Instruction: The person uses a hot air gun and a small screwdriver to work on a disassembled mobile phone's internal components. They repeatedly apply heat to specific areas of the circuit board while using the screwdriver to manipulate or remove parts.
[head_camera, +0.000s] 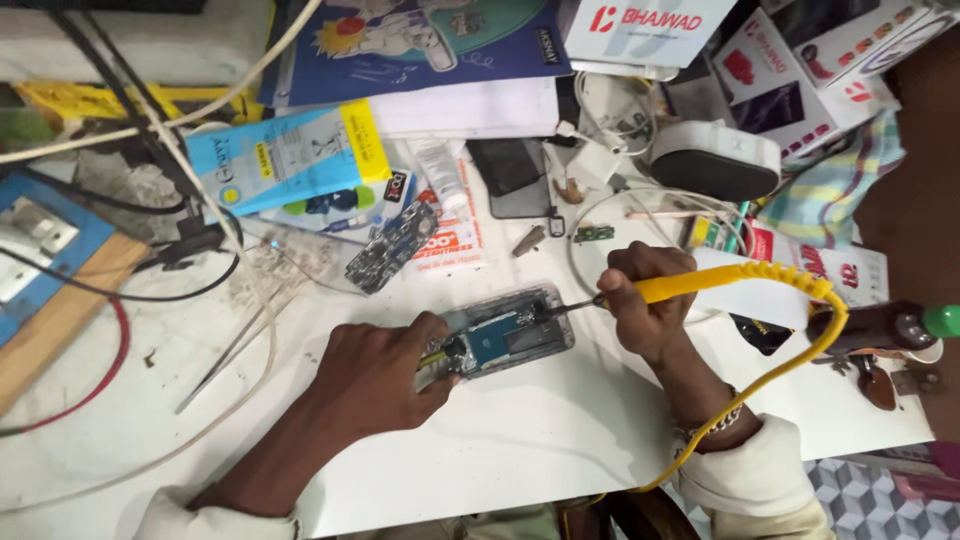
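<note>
Yellow soldering iron (700, 283) clamped in right hand (645, 310), left hand (375, 375) pinning opened phone (505, 340), circuit board inside

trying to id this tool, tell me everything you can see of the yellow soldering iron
The soldering iron has a yellow plastic-looking handle and a thin dark metal tip. The right hand grips it low like a pen, tip angled down-left onto the opened phone. Its ribbed yellow cord arches right, then runs down past the wrist.
</note>
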